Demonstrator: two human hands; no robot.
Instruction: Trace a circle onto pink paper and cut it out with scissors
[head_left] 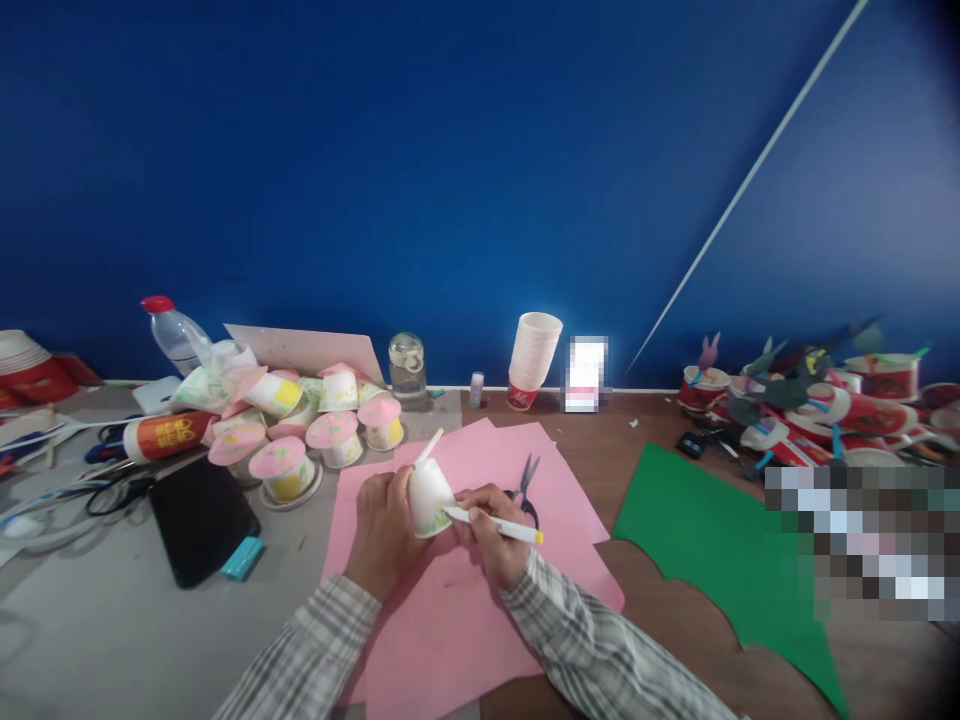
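White paper cup (426,492), centre of the dial, tilted over pink paper (450,635), wide end toward six; twelve lies at the blue wall (450,180). Left hand (386,528) grasps it from nine. Right hand (491,535) pinches a yellow-ended marker (502,525) pen-fashion from four, tip on the printed wall near the wide end.

Technique, my judgement: short, light strokes, since thin paper would likely dent; turn the cup rather than the wrist; fingers off wet ink.

Writing: red tube (166,436), between nine and ten, bears yellow characters, apparently one line repeated, too blurred for me to read surely. Cup stack (534,360), one o'clock: pale script on red at its foot, illegible. Marker barrel: no legible brand.
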